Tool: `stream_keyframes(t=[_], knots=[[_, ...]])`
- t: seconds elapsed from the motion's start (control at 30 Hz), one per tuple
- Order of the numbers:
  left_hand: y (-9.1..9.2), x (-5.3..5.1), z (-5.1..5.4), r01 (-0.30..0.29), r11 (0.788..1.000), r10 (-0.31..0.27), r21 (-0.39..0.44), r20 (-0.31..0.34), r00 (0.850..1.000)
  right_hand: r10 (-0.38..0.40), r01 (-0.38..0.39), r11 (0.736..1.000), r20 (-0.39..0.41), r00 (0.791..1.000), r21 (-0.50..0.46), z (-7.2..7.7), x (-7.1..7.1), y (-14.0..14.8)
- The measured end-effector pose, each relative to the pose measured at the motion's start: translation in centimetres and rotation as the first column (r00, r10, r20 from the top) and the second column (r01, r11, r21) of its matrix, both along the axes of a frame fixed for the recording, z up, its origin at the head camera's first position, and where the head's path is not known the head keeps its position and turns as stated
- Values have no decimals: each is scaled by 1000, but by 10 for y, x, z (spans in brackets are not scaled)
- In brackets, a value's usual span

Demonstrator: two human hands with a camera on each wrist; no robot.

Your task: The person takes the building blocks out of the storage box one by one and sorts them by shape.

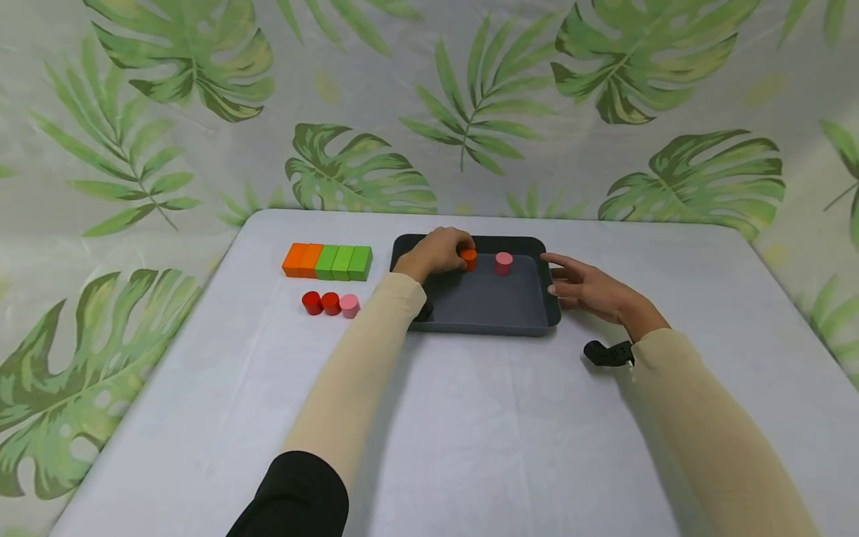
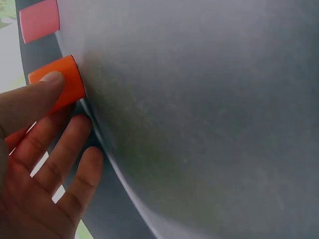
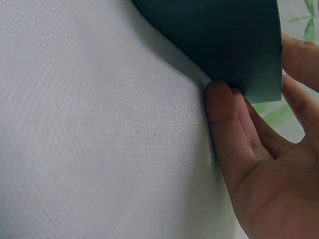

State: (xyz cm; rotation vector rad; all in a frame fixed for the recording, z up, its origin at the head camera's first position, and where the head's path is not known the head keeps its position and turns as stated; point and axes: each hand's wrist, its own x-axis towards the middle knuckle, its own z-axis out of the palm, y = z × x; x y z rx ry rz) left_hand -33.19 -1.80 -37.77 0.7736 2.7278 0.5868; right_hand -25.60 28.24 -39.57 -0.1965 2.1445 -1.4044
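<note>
Inside the dark grey tray (image 1: 490, 306), near its back wall, my left hand (image 1: 438, 250) pinches an orange cylinder (image 2: 73, 82). The thumb lies on the cylinder's side in the left wrist view, and the other fingers reach behind it. A pink cylinder (image 1: 503, 263) stands in the tray just right of the orange one. At the tray's right side is my right hand (image 1: 590, 291), its fingers extended against the outer wall and rim. In the right wrist view those fingertips (image 3: 219, 94) touch the tray's wall (image 3: 239, 55).
Left of the tray, orange blocks (image 1: 302, 259) and green blocks (image 1: 343, 262) form a row. Before them stand two red cylinders (image 1: 321, 303) and a pink cylinder (image 1: 350, 305). A black device (image 1: 607, 353) is by the right wrist. All sit on a white-covered table (image 1: 470, 432).
</note>
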Motion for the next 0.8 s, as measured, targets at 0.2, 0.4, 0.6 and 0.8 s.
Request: stream_keyframes(t=[0.2, 0.4, 0.6, 0.8], knots=[[-2, -1, 0, -7, 1000, 7, 11, 4, 1000, 3, -3, 1000, -5, 1000, 0, 1, -1, -2], [-4, 2, 4, -19, 997, 18, 79, 5, 1000, 4, -4, 1000, -7, 1000, -1, 1, -1, -2], [-10, 11, 24, 2, 970, -6, 244, 15, 1000, 5, -5, 1000, -10, 1000, 3, 0, -2, -1], [-30, 30, 48, 46, 936, -47, 348, -6, 999, 4, -4, 1000, -10, 1000, 6, -1, -1, -1]])
